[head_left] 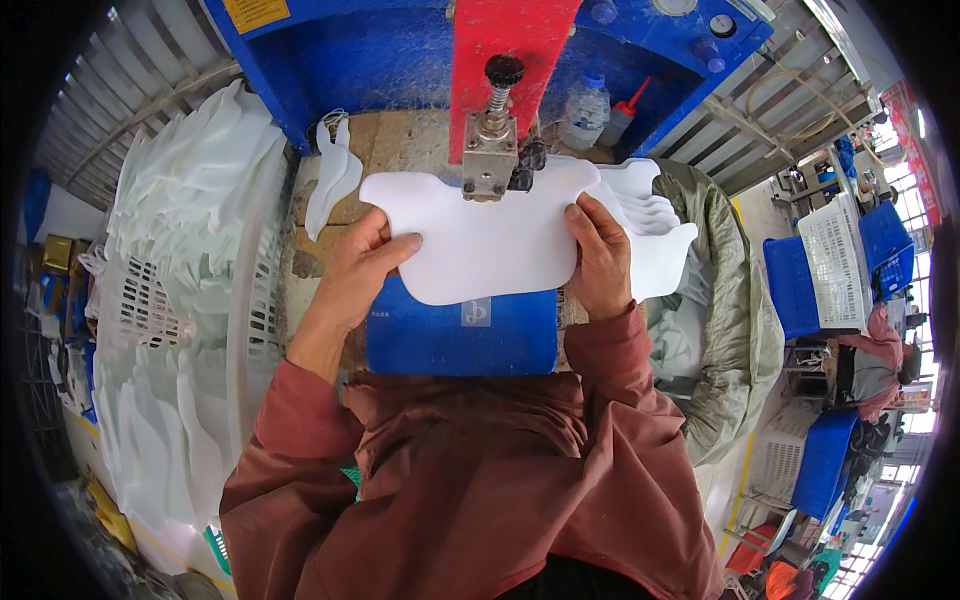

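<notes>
Between my two hands is a flat white shaped foam-like sheet (pixel 490 245), wide at the top with flared corners and rounded at the bottom. My left hand (pixel 365 255) pinches its left edge, thumb on top. At the right edge my right hand (pixel 602 255) grips it the same way. The sheet's upper middle lies under the metal head (pixel 490 150) of a red and blue machine; whether they touch I cannot tell. Just right of my right hand sits a stack of similar white pieces (pixel 650 215). Below the sheet is a blue pad (pixel 460 340).
A white plastic basket (pixel 262 290) heaped with white pieces stands at the left. On the worktable lie thin white strips (pixel 333 175). A clear bottle (pixel 585 112) and a red-nozzled bottle (pixel 622 118) stand behind. A grey-green sack (pixel 740 310) is at the right; farther off, a person (pixel 870 365) sits.
</notes>
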A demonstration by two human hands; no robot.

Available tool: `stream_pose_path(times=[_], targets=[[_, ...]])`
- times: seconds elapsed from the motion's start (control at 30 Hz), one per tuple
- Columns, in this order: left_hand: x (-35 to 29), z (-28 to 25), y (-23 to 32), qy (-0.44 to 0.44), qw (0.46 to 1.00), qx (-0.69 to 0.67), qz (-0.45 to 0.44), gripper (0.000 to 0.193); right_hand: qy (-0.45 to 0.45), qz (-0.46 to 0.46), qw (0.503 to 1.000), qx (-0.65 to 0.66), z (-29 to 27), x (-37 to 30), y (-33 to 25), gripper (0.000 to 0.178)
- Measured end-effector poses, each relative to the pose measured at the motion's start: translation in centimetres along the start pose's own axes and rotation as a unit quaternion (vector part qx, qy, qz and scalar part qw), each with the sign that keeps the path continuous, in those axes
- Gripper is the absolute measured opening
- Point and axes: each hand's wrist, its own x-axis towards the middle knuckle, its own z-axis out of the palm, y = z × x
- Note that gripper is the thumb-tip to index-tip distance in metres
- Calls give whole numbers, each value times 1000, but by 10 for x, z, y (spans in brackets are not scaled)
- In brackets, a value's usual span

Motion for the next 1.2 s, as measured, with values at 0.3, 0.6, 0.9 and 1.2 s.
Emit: stream_pose_path(times=[0.3,0.6,0.9,1.2], targets=[[-6,-26,11,60,998,-31,9,34,-42,-3,999,-7,29,21,11,32],[-7,-13,0,30,995,-96,10,35,-3,6,1000,15,11,3,4,30],[-10,14,-5,0,992,-122,-1,46,14,7,1000,6,-5,-18,-17,31],[-9,36,-14,-33,989,-140,-21,45,59,-11,998,12,-39,-32,-16,26]])
